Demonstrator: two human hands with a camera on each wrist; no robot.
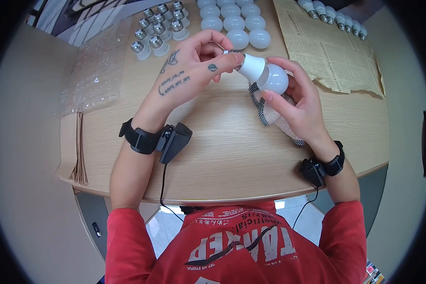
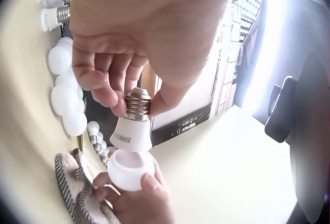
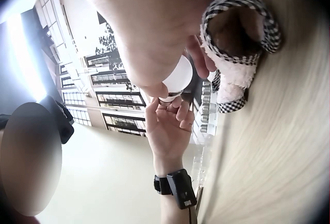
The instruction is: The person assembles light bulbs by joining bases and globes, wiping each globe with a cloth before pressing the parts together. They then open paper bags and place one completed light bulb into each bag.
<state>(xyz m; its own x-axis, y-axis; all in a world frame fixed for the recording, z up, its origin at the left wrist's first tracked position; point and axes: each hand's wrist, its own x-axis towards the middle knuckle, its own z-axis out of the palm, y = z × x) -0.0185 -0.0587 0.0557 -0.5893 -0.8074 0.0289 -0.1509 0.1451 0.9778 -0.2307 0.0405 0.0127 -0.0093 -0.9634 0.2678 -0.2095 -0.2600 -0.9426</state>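
Observation:
My left hand (image 1: 189,68) pinches the metal screw cap (image 2: 138,103) of a light bulb base (image 1: 252,67) between thumb and fingers. Its white flared end points toward a round white bulb cover (image 1: 275,79), which my right hand (image 1: 302,102) holds with thumb and fingers around its sides. In the left wrist view the cover's open rim sits right at the end of the base (image 2: 132,134), slightly tilted. A pale fluffy cloth (image 3: 234,77) with black-and-white checked edging lies on the table beneath my right hand.
Several bulb bases (image 1: 160,31) stand at the back left, beside rows of white covers (image 1: 234,22). Whole bulbs (image 1: 330,13) lie on a printed brown paper sheet (image 1: 324,52) at back right. Clear plastic wrap (image 1: 97,66) and folded brown paper (image 1: 73,146) lie along the left side.

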